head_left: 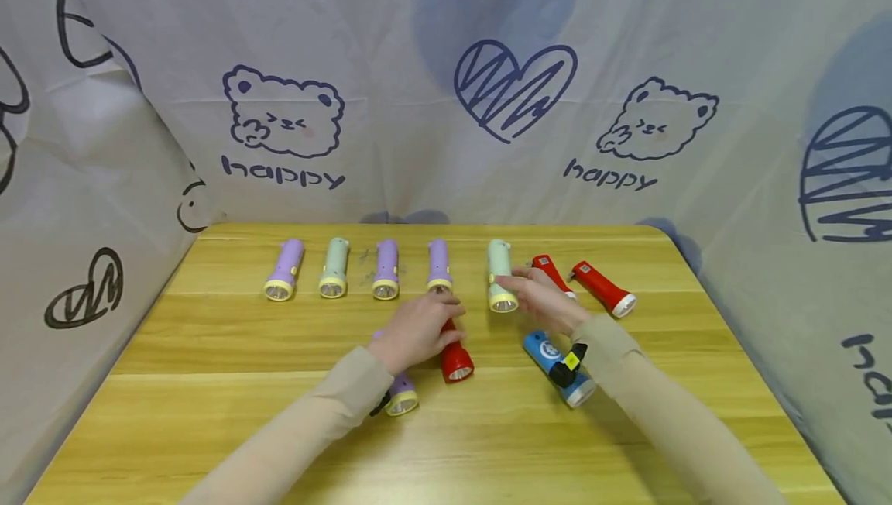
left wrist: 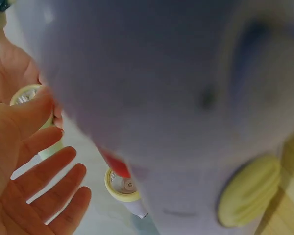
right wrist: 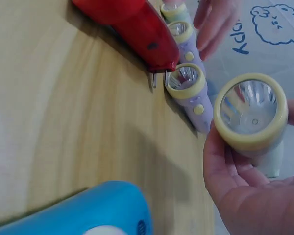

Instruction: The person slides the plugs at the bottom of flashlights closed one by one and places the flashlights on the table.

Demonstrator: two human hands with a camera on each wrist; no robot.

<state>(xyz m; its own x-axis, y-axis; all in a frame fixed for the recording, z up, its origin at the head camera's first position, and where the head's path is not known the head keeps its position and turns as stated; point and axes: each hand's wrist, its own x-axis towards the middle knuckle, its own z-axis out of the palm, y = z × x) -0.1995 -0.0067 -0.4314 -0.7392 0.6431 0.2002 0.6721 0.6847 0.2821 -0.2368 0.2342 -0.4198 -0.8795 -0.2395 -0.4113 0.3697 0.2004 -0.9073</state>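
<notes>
My right hand (head_left: pixel 543 300) pinches a mint green flashlight (head_left: pixel 499 261) in the back row, its yellow-rimmed lens facing me. In the right wrist view, thumb and fingers sit on either side of that flashlight's head (right wrist: pixel 252 142). My left hand (head_left: pixel 414 331) hovers over a red flashlight (head_left: pixel 457 365), just in front of a purple flashlight (head_left: pixel 438 257). The left wrist view shows the left hand's fingers (left wrist: pixel 59 171) spread and holding nothing. Under the left wrist lies another purple flashlight (head_left: pixel 402 398), partly hidden; its blurred body (left wrist: pixel 137 88) fills much of the left wrist view.
Left in the back row are a purple flashlight (head_left: pixel 286 265), a mint green one (head_left: pixel 335 261) and another purple one (head_left: pixel 386 261). Two red flashlights (head_left: pixel 550 273) (head_left: pixel 601 286) lie at the right. A blue flashlight (head_left: pixel 540 348) rests below the right wrist. Printed cloth (head_left: pixel 411 133) surrounds the wooden table (head_left: pixel 230 396).
</notes>
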